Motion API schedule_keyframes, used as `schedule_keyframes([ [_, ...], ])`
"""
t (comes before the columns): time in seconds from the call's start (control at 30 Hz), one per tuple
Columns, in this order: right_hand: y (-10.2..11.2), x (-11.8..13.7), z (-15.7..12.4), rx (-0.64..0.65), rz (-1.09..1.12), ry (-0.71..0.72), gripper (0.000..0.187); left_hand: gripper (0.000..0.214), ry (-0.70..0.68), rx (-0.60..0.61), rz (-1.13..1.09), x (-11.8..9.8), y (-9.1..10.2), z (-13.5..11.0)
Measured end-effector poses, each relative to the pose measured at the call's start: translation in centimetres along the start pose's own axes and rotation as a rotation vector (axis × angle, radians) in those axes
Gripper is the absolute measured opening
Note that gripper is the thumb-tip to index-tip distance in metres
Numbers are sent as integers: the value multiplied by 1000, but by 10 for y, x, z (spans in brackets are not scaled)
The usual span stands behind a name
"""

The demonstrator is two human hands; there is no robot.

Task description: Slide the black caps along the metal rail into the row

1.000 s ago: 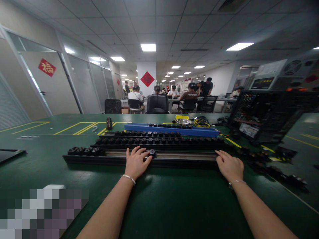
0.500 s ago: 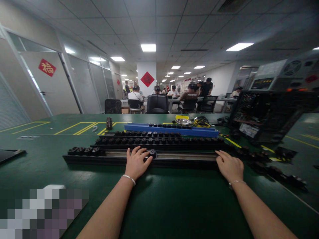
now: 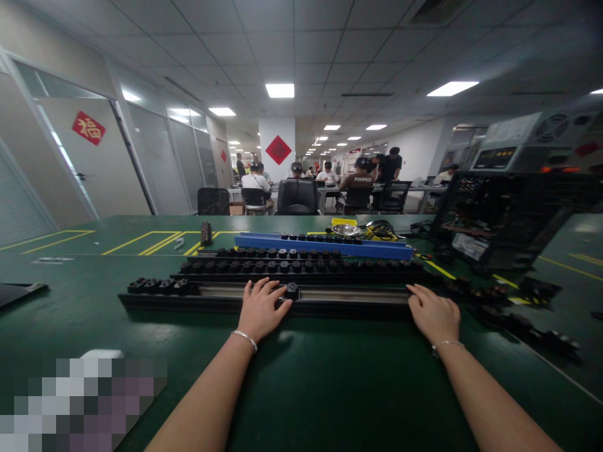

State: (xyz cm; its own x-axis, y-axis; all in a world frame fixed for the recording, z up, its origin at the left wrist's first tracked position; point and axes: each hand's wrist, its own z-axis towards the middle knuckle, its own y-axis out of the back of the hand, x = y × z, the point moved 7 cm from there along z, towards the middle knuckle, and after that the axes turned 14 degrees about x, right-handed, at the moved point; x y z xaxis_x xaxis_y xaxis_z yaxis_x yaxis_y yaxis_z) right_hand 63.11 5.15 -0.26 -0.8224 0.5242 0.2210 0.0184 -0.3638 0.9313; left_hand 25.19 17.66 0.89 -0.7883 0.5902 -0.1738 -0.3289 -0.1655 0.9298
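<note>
A long black rail (image 3: 348,308) with a pale metal strip lies across the green table in front of me. Several small black blocks (image 3: 166,286) sit together in its left end, and a single black block (image 3: 292,290) stands near its middle. My left hand (image 3: 261,306) lies over the rail with its fingers spread, beside the single block; the thumb and fingers are close to it or touching it. My right hand (image 3: 434,312) is closed around the rail's right end, its fingertips on the far edge and the thumb hidden.
Behind it lie another black rail (image 3: 377,277) full of blocks and a blue rail (image 3: 391,250). An open computer case (image 3: 494,220) stands at the back right, with loose black parts (image 3: 541,336) before it. A metal bowl (image 3: 346,230) sits further back.
My left hand and the single block have shifted slightly to the right along the rail. My right hand has stayed at the rail's end.
</note>
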Motion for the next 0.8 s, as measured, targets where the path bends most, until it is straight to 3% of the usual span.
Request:
schedule_keyframes([
  [0.8,0,0,1,-18,-4,-10,43,43,-33,39,94,-13,-3,-2],
])
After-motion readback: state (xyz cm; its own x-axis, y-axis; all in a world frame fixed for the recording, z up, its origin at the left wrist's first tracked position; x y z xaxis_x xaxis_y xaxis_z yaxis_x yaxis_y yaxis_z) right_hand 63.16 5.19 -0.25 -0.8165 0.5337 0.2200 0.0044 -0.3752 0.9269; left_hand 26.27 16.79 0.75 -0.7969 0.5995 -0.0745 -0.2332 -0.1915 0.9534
